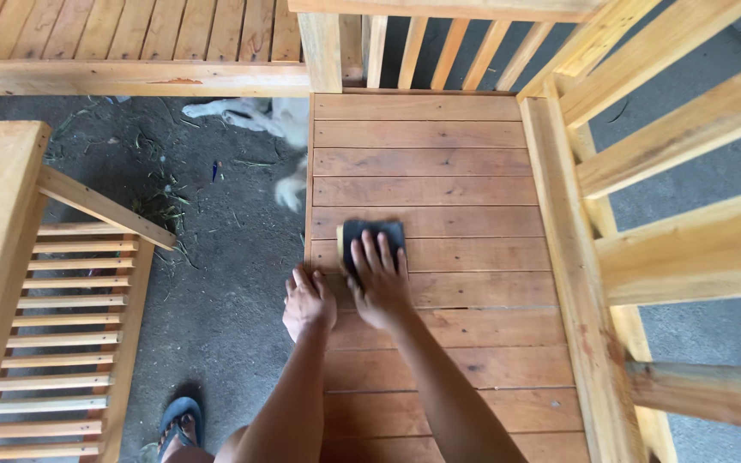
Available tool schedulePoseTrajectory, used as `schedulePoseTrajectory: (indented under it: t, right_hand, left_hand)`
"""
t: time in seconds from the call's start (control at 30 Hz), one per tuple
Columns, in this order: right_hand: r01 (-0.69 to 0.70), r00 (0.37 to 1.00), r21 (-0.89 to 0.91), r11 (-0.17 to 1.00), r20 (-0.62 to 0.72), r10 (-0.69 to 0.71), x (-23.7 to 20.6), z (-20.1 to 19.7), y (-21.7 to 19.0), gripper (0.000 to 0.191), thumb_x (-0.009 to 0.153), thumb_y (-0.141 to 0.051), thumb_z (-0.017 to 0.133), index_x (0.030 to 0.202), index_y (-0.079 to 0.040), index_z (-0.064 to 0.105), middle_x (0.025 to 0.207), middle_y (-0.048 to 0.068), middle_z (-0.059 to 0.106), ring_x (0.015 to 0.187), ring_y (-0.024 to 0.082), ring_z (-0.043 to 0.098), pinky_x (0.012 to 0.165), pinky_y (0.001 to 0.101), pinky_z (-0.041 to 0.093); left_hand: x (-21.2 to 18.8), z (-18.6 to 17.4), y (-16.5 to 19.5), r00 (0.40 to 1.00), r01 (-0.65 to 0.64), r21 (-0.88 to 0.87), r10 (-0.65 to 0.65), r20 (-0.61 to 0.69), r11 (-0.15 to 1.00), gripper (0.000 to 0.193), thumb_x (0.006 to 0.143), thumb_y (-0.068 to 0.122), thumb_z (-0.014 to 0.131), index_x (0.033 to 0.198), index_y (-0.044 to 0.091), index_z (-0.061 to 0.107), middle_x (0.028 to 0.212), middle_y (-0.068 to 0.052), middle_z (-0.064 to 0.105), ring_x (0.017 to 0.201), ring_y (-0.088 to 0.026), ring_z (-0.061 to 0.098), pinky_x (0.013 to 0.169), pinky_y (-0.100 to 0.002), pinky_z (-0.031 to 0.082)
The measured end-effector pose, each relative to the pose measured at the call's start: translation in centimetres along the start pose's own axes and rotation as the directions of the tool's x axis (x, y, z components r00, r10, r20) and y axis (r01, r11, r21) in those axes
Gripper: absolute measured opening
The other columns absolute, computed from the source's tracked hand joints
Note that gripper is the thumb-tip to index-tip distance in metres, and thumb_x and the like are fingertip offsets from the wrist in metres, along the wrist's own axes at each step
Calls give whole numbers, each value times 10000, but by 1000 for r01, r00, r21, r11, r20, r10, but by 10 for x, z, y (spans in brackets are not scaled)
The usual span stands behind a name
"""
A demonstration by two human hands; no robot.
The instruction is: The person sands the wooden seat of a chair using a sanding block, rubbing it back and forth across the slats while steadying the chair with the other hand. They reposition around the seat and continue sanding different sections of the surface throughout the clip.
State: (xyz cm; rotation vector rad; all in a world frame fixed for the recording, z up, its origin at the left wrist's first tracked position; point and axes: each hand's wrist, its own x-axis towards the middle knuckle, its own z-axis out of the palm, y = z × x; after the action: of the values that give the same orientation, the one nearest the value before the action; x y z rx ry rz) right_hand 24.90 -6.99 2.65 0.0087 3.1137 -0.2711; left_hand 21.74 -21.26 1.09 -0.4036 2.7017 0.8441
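A slatted wooden frame (pixel 62 343) leans at the left, above a sandalled foot (pixel 180 422) on the concrete floor (pixel 216 283). The left hand (pixel 308 302) curls over the edge of the plank seat (pixel 439 171), probably bracing it. The right hand (pixel 379 279) presses flat, fingers spread, on a dark sanding pad (pixel 373 233) lying on the boards. No labels show. Rails (pixel 688 137) rise right.

The right hand (pixel 379 287) covers the lower part of the dark sanding pad (pixel 373 233), so only its upper edge shows. A white animal (pixel 278 120) lies half hidden behind the slatted wooden seat (pixel 439 189) — legs and a paw alone visible. The blue sandal (pixel 179 420) is cut off by the bottom edge.
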Motion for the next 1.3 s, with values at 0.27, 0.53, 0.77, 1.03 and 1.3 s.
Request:
schedulePoseTrajectory:
  t: [0.27, 0.53, 0.77, 1.03, 1.3]
  right_hand:
    - [207, 972, 57, 977, -129, -199, -137, 5, -10, 635, 1011, -393, 486, 1574, -129, 357, 1642, 151, 325, 1486, 366, 274, 1154, 607, 230]
    - [-337, 890, 701, 628, 454, -29, -129, -64, 59, 317, 930, -312, 706, 1171, -116, 769, 874, 127, 761, 757, 193, 668, 719, 377, 539]
    - [-39, 979, 923, 384, -42, 200, -83, -64, 122, 365, 860, -304, 806, 1127, -58, 760, 1060, 116, 776, 964, 201, 704, 854, 350, 568]
    - [-426, 835, 130, 895, -324, 444, -90, -25, 153, 649, 915, -372, 553, 1506, -136, 424, 1616, 176, 316, 1508, 363, 238, 1206, 520, 187]
    - [-514, 830, 123, 849, -177, 528, -101, -8, 141, 658, 925, -412, 492, 1532, -182, 382, 1643, 145, 259, 1538, 338, 189, 1233, 514, 145]
  left_hand:
    - [-48, -20, -25, 726, -679, 34, 664, 178, 733, 1024, 679, 237, 763, 1583, 229, 283, 1680, -92, 247, 1530, -387, 193, 1180, -636, 74]
    - [-93, -37, 30, 483, -708, 41, 441, 756, 705, 603, 699, 473, 848, 1239, 227, 744, 1157, -45, 783, 1248, -256, 648, 1236, -698, 34]
    - [-66, -18, 64, 554, -706, -137, 663, 505, 695, 307, 1016, 324, 621, 1257, 152, 699, 821, -133, 741, 751, -307, 724, 693, -468, 558]
    - [-61, -10, 19, 820, -561, 266, 482, 309, 784, 744, 925, 175, 538, 1631, 196, 305, 1179, -162, 645, 917, -341, 707, 725, -489, 611]
    - [-75, 90, 46, 646, -753, 286, 748, 150, 593, 755, 951, 288, 562, 1603, 53, 265, 1685, -166, 221, 1545, -398, 209, 1180, -640, 187]
